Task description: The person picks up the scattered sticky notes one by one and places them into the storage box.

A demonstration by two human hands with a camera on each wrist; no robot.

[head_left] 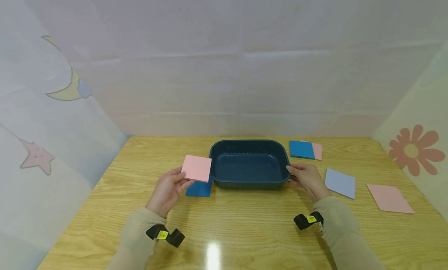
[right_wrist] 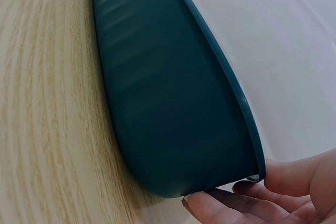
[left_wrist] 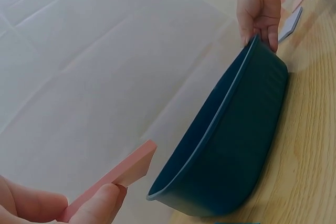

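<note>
My left hand [head_left: 168,192] pinches a pink sticky note pad [head_left: 196,168] between thumb and fingers, just left of a dark teal basin [head_left: 250,184]. In the left wrist view the pink pad [left_wrist: 118,177] is seen edge-on, held above the table near the basin's corner. A blue pad [head_left: 198,189] lies under it, partly covered in the head view. My right hand [head_left: 308,178] grips the basin's right end. In the right wrist view its thumb [right_wrist: 286,177] rests at the rim, with the fingers against the outer wall below. No pads show inside the basin.
On the wooden table [head_left: 245,227], right of the basin, another blue pad [head_left: 301,149] overlaps a pink one [head_left: 317,150]. Nearer lie a pale lavender pad [head_left: 340,183] and a further pink pad [head_left: 390,199]. A pale cloth backdrop [head_left: 241,87] stands behind the table.
</note>
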